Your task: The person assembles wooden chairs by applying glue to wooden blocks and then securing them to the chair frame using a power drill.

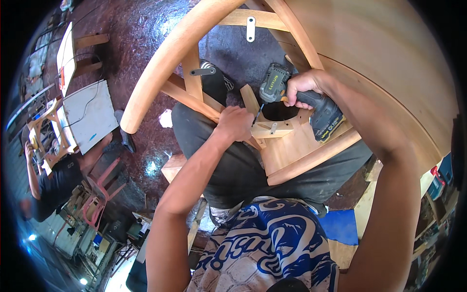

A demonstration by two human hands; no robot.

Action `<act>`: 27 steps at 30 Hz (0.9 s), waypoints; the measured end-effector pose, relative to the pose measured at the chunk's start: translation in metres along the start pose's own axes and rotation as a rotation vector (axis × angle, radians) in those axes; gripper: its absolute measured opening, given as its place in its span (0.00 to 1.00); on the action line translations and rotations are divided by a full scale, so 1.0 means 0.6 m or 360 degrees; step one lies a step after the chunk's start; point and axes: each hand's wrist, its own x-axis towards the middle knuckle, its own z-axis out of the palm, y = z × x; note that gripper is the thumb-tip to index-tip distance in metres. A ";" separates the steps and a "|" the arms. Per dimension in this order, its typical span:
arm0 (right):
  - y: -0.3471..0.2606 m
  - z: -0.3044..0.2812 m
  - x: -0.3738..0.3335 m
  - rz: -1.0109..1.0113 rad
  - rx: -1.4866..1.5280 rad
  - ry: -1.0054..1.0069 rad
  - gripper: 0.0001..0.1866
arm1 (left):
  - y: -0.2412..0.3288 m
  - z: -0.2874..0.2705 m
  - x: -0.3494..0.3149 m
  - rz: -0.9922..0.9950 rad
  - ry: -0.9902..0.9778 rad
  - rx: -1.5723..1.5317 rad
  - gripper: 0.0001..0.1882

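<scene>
The dark grey-green cordless drill stands above the dark-trousered lap, its slender dark bit angled down to the left end of a pale wooden block within a curved, light-brown wooden frame. The right hand has its fingers wrapped around the drill's handle. The left hand rests beside the bit's tip, fingers curled under; from my remote post I cannot tell what, if anything, they pinch. I judge the step in hand to be drilling or driving a fastener; the next move calls, in my view, for steady alignment of the bit, with the left fingers clear of it. Legible pale lettering marks the drill's housing and battery; large blue-and-white script covers the patterned shirt. Farther left, I see a dark-clothed co-worker beside a pink plastic chair.
</scene>
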 end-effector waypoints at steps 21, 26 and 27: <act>0.013 -0.004 0.014 -0.0071 -0.0011 0.0012 0.06 | 0.003 -0.007 -0.001 0.0002 -0.0006 0.0009 0.10; 0.008 0.000 0.012 -0.0037 -0.0008 -0.0006 0.06 | 0.005 -0.009 -0.001 0.0003 -0.0015 0.0026 0.10; 0.005 0.001 0.011 -0.0035 -0.0024 -0.0025 0.06 | 0.005 -0.010 -0.001 -0.0005 -0.0025 0.0028 0.09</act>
